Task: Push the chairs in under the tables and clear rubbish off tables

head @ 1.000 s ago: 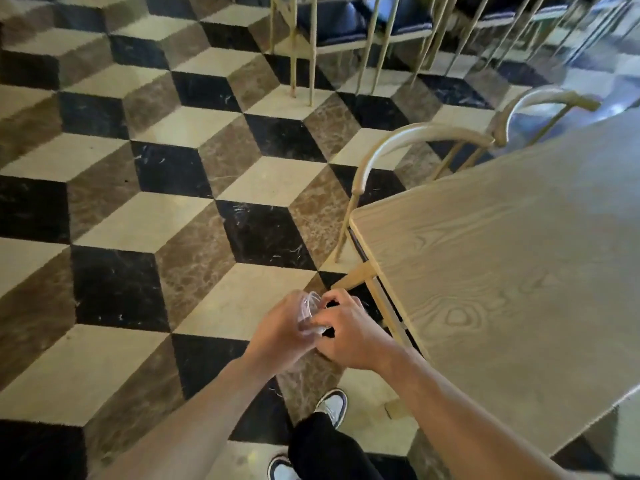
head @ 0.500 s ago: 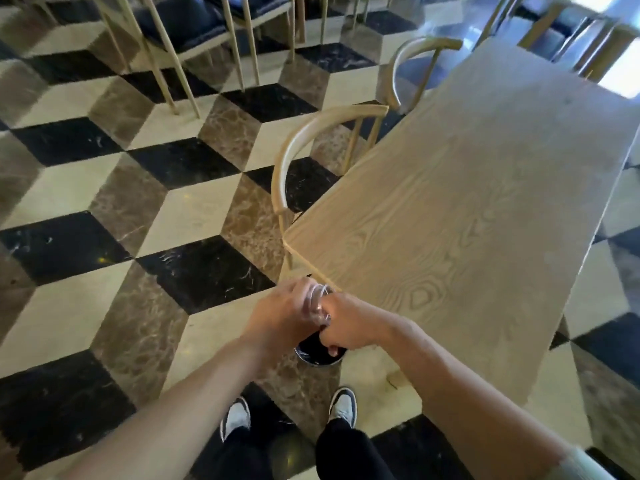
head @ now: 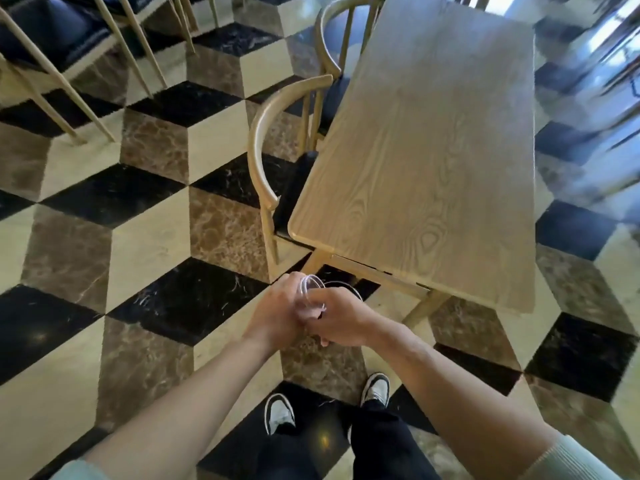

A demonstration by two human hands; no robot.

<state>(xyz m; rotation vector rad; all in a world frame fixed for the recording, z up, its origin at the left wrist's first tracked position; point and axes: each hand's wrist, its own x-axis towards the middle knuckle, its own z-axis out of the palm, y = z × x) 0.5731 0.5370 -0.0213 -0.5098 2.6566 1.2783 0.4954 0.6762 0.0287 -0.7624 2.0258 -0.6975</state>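
Both hands meet in front of me, just off the near left corner of a light wooden table [head: 426,157]. My left hand [head: 277,313] and my right hand [head: 341,318] together grip clear plastic cups [head: 311,292], which look stacked; only the rims show between my fingers. A wooden chair with a curved back [head: 258,147] stands on the table's left side, its dark seat tucked partly under the top. A second such chair [head: 329,36] stands farther along the same side.
The floor is a cube pattern of black, cream and brown marble. More wooden chairs with dark seats [head: 69,36] stand at the far left. Blurred furniture shows at the upper right. My shoes [head: 278,412] are below my hands.
The view has swung right and nearer to the table's end, so the table now runs straight ahead. My hands stay together on the cups.
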